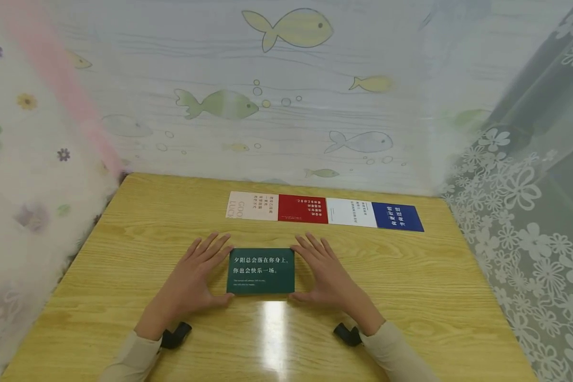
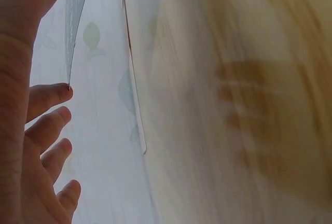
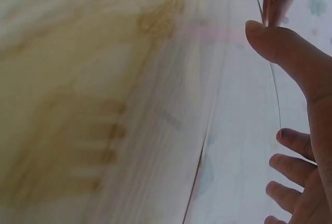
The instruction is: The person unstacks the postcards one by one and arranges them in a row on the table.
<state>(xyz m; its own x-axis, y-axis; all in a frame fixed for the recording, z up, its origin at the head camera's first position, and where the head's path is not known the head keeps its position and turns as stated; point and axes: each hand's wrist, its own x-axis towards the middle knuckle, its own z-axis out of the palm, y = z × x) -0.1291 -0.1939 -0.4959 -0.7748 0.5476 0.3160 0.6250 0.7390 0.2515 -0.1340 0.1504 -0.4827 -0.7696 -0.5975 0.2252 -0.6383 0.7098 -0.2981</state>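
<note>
A dark green card (image 1: 261,270) with white Chinese lettering is held level between both hands. At its left side, my left hand (image 1: 191,278) pinches the corners between thumb and index fingertip, the other fingers spread out. My right hand (image 1: 327,278) grips the right-hand corners in the same way. Seen nearly edge-on in the left wrist view, the card (image 2: 75,32) spans from thumb to index finger, above the table surface. In the right wrist view it shows as a thin line beside the right hand (image 3: 306,79).
Behind the hands, a row of cards lies side by side on the wooden table (image 1: 124,239): cream (image 1: 253,206), red (image 1: 303,209), white (image 1: 350,212) and blue (image 1: 397,216). A fish-print curtain (image 1: 286,122) hangs at the back edge. Lace fabric (image 1: 520,239) borders the right side.
</note>
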